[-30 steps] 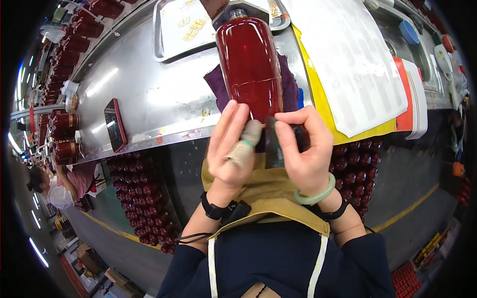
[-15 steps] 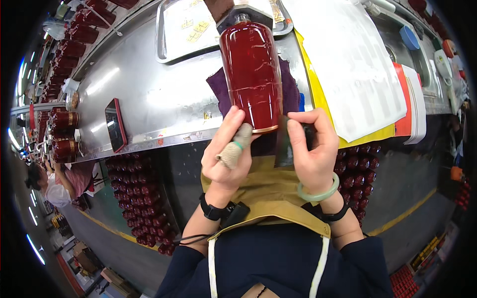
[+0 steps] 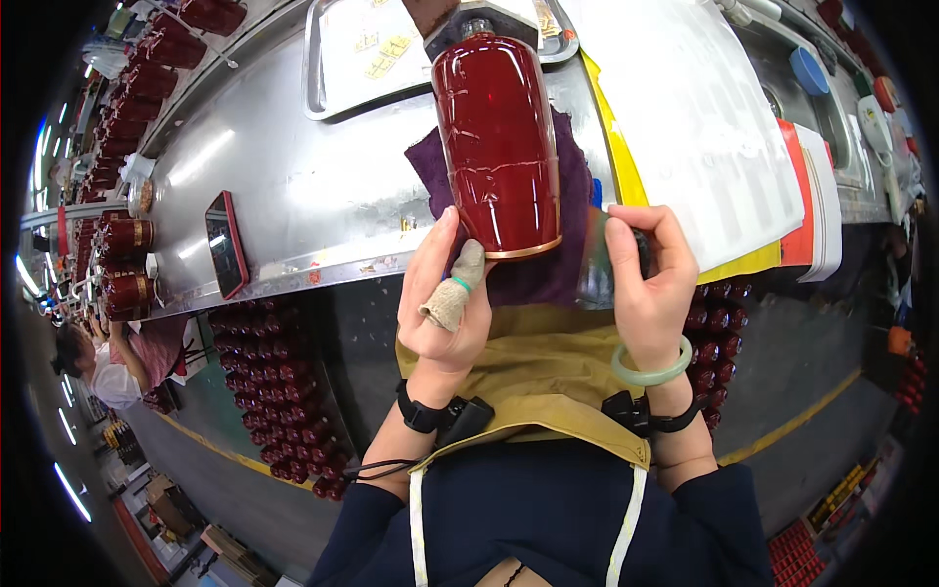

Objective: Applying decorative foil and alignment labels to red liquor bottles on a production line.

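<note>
A glossy dark-red bottle [image 3: 499,147] lies on a purple cloth [image 3: 425,168], its neck pointing away from me and its gold-rimmed base toward me. My left hand [image 3: 440,293] holds it at the lower left, fingers along its side and the thumb near the base. That thumb wears a beige cloth finger cover [image 3: 450,301] with a green band. To the right of the bottle and apart from it, my right hand [image 3: 653,279] pinches a dark, thin, flat strip [image 3: 595,264] between thumb and forefinger. The strip's exact kind is unclear.
A dark angular block [image 3: 484,22] stands at the bottle's neck. Behind is a metal tray [image 3: 315,73] with gold pieces. A phone [image 3: 227,245] lies left on the steel table [image 3: 284,186]; white sheets [image 3: 694,147] lie right. More red bottles [image 3: 274,391] stand below, and a person [image 3: 117,362] sits far left.
My right hand has moved right with the strip, away from the bottle's side. The bottle has shifted slightly in my left hand, which stays at its lower left.
</note>
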The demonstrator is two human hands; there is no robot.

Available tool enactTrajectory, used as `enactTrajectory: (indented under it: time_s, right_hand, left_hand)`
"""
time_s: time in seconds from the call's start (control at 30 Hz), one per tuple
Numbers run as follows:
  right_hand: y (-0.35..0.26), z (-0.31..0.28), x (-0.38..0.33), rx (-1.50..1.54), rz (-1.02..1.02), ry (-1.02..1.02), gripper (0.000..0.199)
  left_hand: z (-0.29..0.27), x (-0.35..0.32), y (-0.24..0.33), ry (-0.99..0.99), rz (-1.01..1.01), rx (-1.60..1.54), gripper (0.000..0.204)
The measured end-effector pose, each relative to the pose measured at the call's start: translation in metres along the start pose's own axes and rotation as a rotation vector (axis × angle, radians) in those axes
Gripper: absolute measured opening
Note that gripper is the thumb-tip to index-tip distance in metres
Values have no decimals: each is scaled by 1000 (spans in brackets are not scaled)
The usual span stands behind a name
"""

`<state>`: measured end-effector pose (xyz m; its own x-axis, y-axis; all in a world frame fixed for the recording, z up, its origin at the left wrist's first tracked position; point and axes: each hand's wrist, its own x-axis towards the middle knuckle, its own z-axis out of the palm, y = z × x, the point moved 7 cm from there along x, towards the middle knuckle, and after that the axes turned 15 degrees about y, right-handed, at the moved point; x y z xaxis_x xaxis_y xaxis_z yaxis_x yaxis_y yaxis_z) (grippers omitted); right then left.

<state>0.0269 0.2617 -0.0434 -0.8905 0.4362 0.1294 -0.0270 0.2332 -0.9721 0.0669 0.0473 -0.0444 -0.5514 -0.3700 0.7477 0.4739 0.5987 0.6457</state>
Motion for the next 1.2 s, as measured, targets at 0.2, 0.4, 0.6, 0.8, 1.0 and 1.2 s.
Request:
enactTrajectory:
  time_s: [0.2, 0.4, 0.6, 0.8, 1.0, 1.2]
  right_hand:
    - [0, -3, 0, 97, 11, 5, 9]
    - [-2, 1, -3, 124, 54, -29, 12]
    - [-38, 22, -21, 3, -149, -192, 15]
    - [-34, 8, -9, -32, -167, -71, 13]
    - [-19, 8, 2, -107, -168, 13, 14]
    - [-44, 17, -2, -145, -294, -109, 10]
  left_hand:
    - [12, 10, 29, -39, 234, 62, 40]
    - [28, 21, 35, -152, 298, 137, 34]
    - [11, 21, 15, -141, 152, 139, 48]
    - [6, 15, 3, -120, 69, 82, 54]
    - [1, 11, -6, -141, 20, 75, 58]
    - [1, 7, -17, -306, -139, 22, 77]
